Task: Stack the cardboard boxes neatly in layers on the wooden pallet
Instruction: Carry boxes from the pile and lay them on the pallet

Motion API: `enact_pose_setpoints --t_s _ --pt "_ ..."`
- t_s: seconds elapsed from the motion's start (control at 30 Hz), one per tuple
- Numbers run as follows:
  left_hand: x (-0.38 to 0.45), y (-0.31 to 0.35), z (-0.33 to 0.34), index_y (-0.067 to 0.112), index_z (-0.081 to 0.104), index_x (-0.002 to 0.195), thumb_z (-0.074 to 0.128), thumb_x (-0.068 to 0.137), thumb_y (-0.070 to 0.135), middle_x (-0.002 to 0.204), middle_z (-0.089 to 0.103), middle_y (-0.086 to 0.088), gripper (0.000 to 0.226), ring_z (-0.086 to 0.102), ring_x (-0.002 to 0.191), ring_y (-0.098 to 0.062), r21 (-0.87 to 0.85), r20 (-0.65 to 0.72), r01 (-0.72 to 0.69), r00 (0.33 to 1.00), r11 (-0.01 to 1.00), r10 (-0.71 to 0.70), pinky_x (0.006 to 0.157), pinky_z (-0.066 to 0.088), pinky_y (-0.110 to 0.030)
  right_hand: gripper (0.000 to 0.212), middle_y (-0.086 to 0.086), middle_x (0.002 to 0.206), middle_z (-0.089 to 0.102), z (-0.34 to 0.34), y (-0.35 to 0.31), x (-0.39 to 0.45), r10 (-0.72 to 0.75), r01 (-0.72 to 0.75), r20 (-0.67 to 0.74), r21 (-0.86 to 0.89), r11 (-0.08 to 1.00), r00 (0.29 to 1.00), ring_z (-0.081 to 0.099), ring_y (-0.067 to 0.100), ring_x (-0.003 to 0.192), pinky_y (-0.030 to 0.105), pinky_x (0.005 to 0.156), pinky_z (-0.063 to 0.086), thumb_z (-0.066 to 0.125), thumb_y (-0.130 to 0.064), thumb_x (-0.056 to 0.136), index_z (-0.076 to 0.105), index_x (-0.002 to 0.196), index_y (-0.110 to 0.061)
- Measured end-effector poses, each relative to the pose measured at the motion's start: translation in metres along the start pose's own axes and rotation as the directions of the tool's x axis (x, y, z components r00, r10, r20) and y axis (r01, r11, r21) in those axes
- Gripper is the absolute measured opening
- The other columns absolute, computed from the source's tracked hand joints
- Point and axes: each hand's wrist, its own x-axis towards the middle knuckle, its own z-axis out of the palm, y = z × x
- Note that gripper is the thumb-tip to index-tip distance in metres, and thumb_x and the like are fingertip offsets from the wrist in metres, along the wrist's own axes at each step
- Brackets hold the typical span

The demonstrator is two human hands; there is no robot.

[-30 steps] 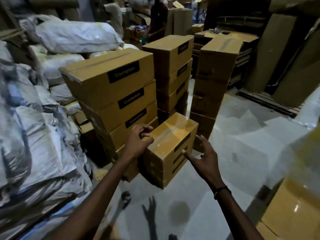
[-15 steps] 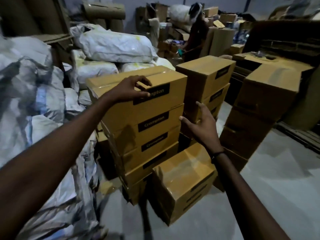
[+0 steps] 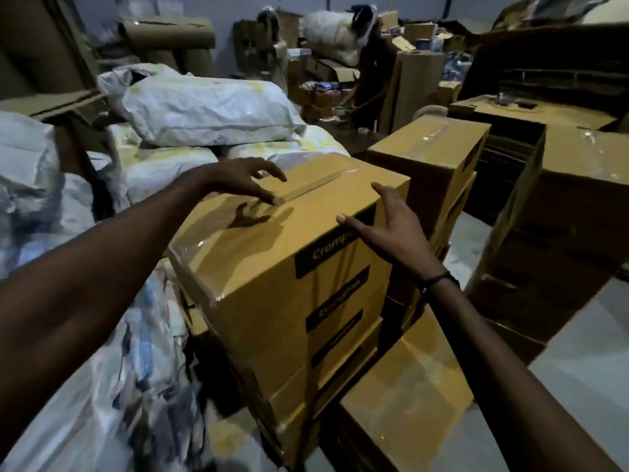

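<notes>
On top of the tall pile, the yellow-brown taped cardboard box now has both hands on it: the left hand, spread, has slid onto its taped lid, and the right hand, fingers straight, has come up to its near right edge. Lifting seems next; no wooden pallet is visible.

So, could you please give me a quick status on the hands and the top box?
Left hand open above top box. Right hand open at its right edge. Nothing gripped. Nothing blocking.
</notes>
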Motion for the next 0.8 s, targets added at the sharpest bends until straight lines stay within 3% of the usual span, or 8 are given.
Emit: enact_pose_setpoints --t_s 0.13,0.2,0.33,0.5,0.6,0.8 --pt "0.057 -0.051 -0.013 0.066 0.045 0.136 0.081 0.063 0.078 0.162 0.029 0.016 0.082 0.026 0.15 -0.015 0.114 0.172 -0.074 0.984 0.991 0.053 0.123 0.028 -0.046 0.099 0.002 0.17 0.017 0.036 -0.007 0.036 0.125 -0.123 0.048 -0.035 0.992 0.991 0.034 0.03 0.148 0.053 0.116 0.038 0.058 -0.079 0.083 0.019 0.162 -0.034" --pt "0.08 -0.068 -0.012 0.07 0.039 0.138 0.078 0.057 0.085 0.164 0.026 0.015 0.091 0.021 0.153 -0.013 0.161 0.243 -0.133 0.966 0.978 0.092 0.126 0.022 -0.045 0.108 0.003 0.169 0.018 0.056 -0.011 0.048 0.217 -0.215 0.079 -0.032 0.976 0.973 0.036 0.032 0.146 0.055 0.114 0.04 0.054 -0.089 0.075 0.019 0.162 -0.035" --pt "0.105 -0.079 -0.006 0.062 0.03 0.149 0.079 0.067 0.076 0.167 0.018 0.013 0.096 0.013 0.154 -0.012 0.186 0.338 -0.245 0.925 0.951 0.172 0.125 0.015 -0.037 0.126 0.001 0.171 0.004 0.083 -0.024 0.06 0.372 -0.372 0.127 -0.023 0.928 0.92 0.019 0.032 0.154 0.054 0.121 0.029 0.058 -0.091 0.06 0.018 0.163 -0.031" --pt "0.118 -0.089 -0.003 0.074 0.03 0.139 0.073 0.05 0.094 0.168 0.016 0.015 0.101 0.013 0.156 -0.015 0.176 0.307 -0.278 0.927 0.944 0.215 0.126 0.019 -0.05 0.129 -0.002 0.171 -0.008 0.104 -0.038 0.072 0.468 -0.468 0.026 -0.007 0.884 0.884 0.012 0.031 0.155 0.048 0.121 0.028 0.082 -0.073 0.061 0.02 0.162 -0.022" --pt "0.118 -0.087 -0.004 0.07 0.037 0.139 0.074 0.045 0.094 0.167 0.021 0.015 0.104 0.017 0.155 -0.013 0.141 0.276 -0.29 0.93 0.947 0.243 0.126 0.02 -0.048 0.124 0.0 0.171 -0.009 0.11 -0.043 0.073 0.483 -0.485 -0.043 -0.044 0.874 0.874 0.014 0.03 0.154 0.045 0.121 0.028 0.09 -0.059 0.061 0.025 0.159 -0.018" --pt "0.109 -0.065 -0.003 0.07 0.041 0.137 0.075 0.042 0.094 0.166 0.024 0.018 0.104 0.02 0.154 -0.012 0.133 0.251 -0.33 0.923 0.935 0.29 0.125 0.023 -0.048 0.114 0.003 0.167 0.01 0.094 -0.049 0.056 0.491 -0.493 -0.109 0.013 0.87 0.864 0.027 0.03 0.148 0.044 0.115 0.036 0.095 -0.044 0.061 0.033 0.15 -0.012"
